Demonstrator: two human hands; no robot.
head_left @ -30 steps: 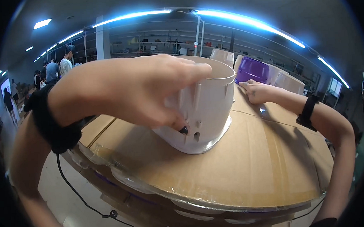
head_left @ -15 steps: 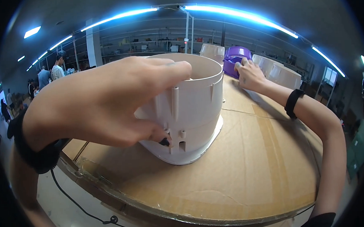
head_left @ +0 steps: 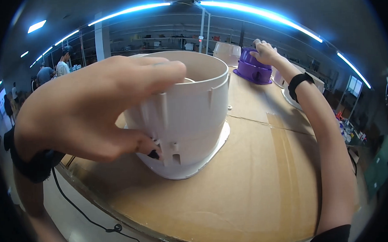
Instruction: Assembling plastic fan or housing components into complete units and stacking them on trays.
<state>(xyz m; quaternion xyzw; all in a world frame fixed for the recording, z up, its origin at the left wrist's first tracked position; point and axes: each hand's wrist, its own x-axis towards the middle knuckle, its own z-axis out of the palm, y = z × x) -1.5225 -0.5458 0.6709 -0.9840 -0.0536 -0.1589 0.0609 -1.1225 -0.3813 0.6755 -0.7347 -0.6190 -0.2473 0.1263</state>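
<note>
Person (head_left: 63,67) stands in background, far left. Black cable (head_left: 116,228) hangs below left wristband (head_left: 33,158); could snag on surface (head_left: 248,179) edge if that arm swings. Left hand (head_left: 94,108): thumb and fingers spread wide apart, thumb at lower outer wall of big white shell (head_left: 189,121), fingers at its rim; cannot tell if clamped. Big white shell sits upright, flange down, on cardboard-topped surface, nearest the wearer. Uneven push from left hand could slide or tip it. Translucent pale shell (head_left: 227,54) stands farther back, just left of purple shell (head_left: 252,69), which rests flange down on far part of surface. Right hand (head_left: 266,52) at top of purple shell, fingers bent; cannot tell if clamped. Hold on only 1 side could slip or tilt it. Rightmost shell (head_left: 317,83) sits partly behind right forearm (head_left: 329,145); a forearm brush could shift it.
</note>
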